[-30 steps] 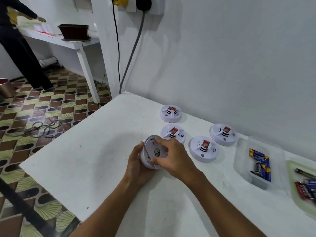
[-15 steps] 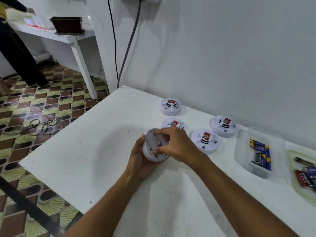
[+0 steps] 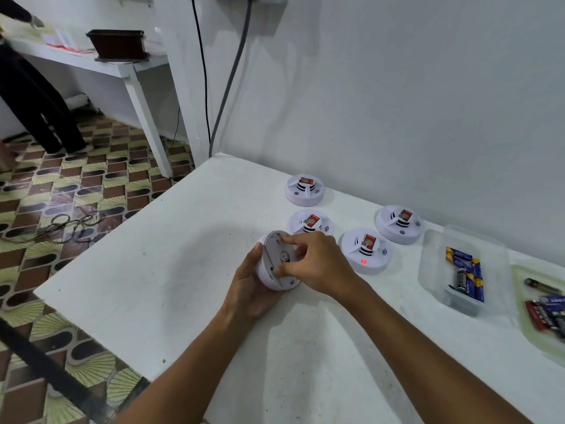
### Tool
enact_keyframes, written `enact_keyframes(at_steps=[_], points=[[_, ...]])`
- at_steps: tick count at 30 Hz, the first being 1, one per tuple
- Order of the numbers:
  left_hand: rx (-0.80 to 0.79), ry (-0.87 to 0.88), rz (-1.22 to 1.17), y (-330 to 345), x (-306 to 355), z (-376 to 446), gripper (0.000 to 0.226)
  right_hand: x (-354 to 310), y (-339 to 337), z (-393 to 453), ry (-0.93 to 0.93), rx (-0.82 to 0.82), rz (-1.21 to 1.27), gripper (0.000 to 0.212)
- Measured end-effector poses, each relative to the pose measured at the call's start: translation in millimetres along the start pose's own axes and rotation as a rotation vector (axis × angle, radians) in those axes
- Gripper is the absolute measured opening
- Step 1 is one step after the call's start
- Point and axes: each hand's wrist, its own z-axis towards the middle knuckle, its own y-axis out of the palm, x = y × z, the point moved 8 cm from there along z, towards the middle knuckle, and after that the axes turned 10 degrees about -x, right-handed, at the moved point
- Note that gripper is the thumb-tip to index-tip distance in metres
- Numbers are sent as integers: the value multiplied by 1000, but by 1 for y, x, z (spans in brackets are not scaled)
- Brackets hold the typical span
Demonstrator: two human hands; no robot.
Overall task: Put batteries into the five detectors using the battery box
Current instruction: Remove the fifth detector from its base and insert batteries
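Observation:
My left hand (image 3: 250,289) grips a round white detector (image 3: 276,264), tilted on edge with its back side facing me. My right hand (image 3: 318,264) pinches the rim of its back cover between thumb and fingers. Several more white detectors with red stickers lie face up behind: one far back (image 3: 304,191), one just behind my right hand (image 3: 310,223), one with a lit red lamp (image 3: 365,252), one at the right (image 3: 399,223). The clear battery box (image 3: 434,270) at the right holds blue-and-yellow batteries (image 3: 466,275).
A second tray (image 3: 526,316) with red and dark batteries sits at the table's right edge. The white wall runs close behind the detectors. Cables hang down the wall at the table's far corner. A person stands at another white table far left, across the tiled floor.
The view has shifted slightly. My right hand's fingers have moved along the rim of the held detector's back. A red lamp now glows on the detector beside my right hand.

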Motion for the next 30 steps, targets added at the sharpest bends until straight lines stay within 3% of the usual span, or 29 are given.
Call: enact_keyframes(at_steps=[11,18,24,27,30], points=[[-54,9,25,10,-1,-5,59,4,18,-11,-27,91,33,53],[-7,12,7,5,-1,-5,64,-4,28,-23,-68,285,-98,49],[-27,13,23,8,0,-5,59,-6,27,-23,-4,282,-123,50],[-32,27,34,11,1,-6,61,-4,24,-21,1,247,-37,51],[-61,31,77,13,1,-6,61,7,16,-20,5,157,233,45]])
